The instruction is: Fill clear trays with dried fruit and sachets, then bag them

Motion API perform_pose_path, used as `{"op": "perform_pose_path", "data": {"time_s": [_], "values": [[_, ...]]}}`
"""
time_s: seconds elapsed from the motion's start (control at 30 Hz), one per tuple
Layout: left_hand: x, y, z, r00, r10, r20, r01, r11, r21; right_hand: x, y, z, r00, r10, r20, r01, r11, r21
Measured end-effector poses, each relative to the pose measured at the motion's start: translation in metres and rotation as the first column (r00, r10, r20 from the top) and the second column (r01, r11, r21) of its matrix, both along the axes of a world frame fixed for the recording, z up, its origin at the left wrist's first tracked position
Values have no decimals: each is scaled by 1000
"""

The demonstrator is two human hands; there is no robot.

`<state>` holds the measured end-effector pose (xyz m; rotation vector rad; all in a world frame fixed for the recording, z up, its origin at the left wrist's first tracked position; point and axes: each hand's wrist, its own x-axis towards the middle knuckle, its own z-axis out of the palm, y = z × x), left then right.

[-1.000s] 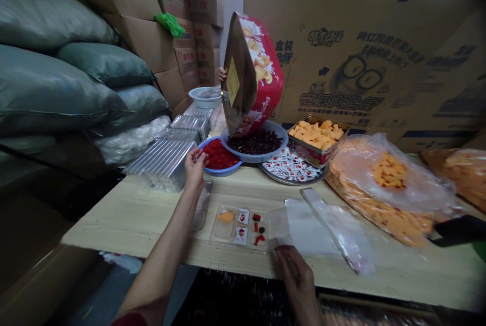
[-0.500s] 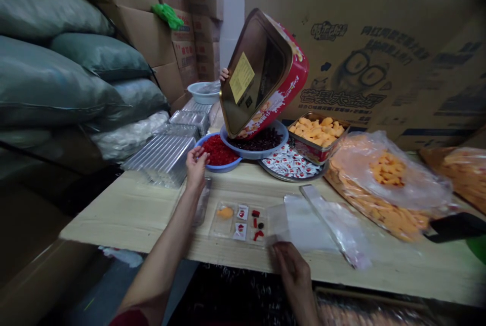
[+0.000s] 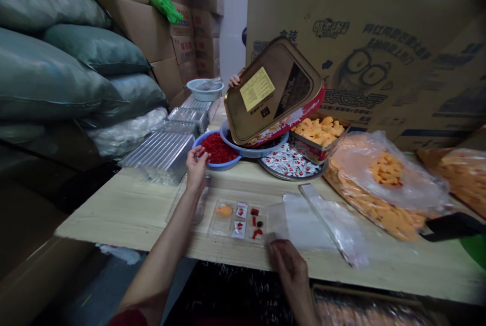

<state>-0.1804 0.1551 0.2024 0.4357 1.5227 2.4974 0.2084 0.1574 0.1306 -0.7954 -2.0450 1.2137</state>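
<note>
Clear thin-plastic compartment tray lies bottom middle of the frame, light and flimsy so we'd lift it by the rim, our right hand curled just beside it, our left hand pinched at the round blue bowl of red bits, can't tell if either's gripping anything.

Past the left hand, the red tin hides most of the dark-filled bowl and nearly all of a co-worker's hand. Red bits beside the hand: too small to identify.

Head view faces down-forward, close on left hand, right hand.
</note>
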Motion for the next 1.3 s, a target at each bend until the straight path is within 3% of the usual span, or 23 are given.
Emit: {"op": "perform_pose_path", "data": {"time_s": [0.17,0.43,0.63,0.8,0.97,1.3], "values": [[7,4,-1,1000,-12,9,12,1000,-5,2,-1,-2,999,-25,-38,26,999,41],[16,7,-1,998,-53,-20,53,998,-31,8,-8,3,999,-39,29,41,998,-38],[23,-2,-4,997,-38,-71,34,998,-50,7,-6,-2,999,-50,15,50,998,24],[29,-4,8,984,-12,-180,0,998,-67,4,-6,1,999,-37,14,37,999,7],[32,-2,17,981,-34,-190,22,998,-66,2,-6,6,999,-50,6,50,999,5],[35,0,6,983,-51,-176,39,997,-71,5,-9,8,998,-57,31,58,998,-39]]}}
